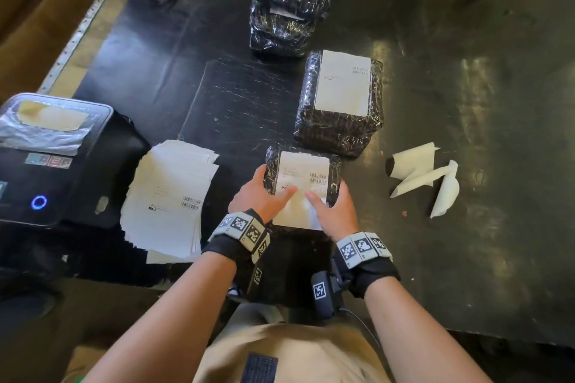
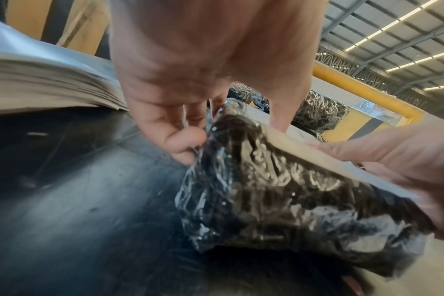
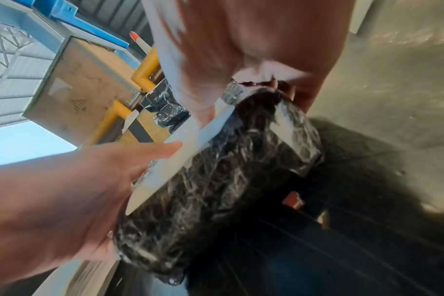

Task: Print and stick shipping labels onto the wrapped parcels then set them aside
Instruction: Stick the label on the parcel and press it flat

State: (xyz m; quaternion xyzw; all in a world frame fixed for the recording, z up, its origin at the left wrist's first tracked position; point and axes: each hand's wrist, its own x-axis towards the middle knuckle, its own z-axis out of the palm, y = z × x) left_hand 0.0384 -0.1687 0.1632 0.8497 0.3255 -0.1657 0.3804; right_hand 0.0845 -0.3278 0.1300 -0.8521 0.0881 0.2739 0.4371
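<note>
A small parcel (image 1: 333, 165) wrapped in black plastic lies at the table's front edge, with a white shipping label (image 1: 303, 171) on its top face. My left hand (image 1: 261, 193) grips its left side, fingers curled round the edge and the thumb pressing on the label. On the right side my right hand (image 1: 334, 207) holds it the same way. The left wrist view shows my left hand (image 2: 180, 120) curled on the parcel (image 2: 279, 200). In the right wrist view my right hand (image 3: 241, 60) holds the parcel (image 3: 216, 190) under the label (image 3: 180, 158).
A black label printer (image 1: 46, 158) sits at the left, and a loose stack of printed labels (image 1: 171, 196) lies beside it. One labelled parcel (image 1: 339, 102) and a pile of labelled parcels (image 1: 289, 0) lie further back. Curled backing papers (image 1: 423, 177) lie right on the black table (image 1: 466, 87).
</note>
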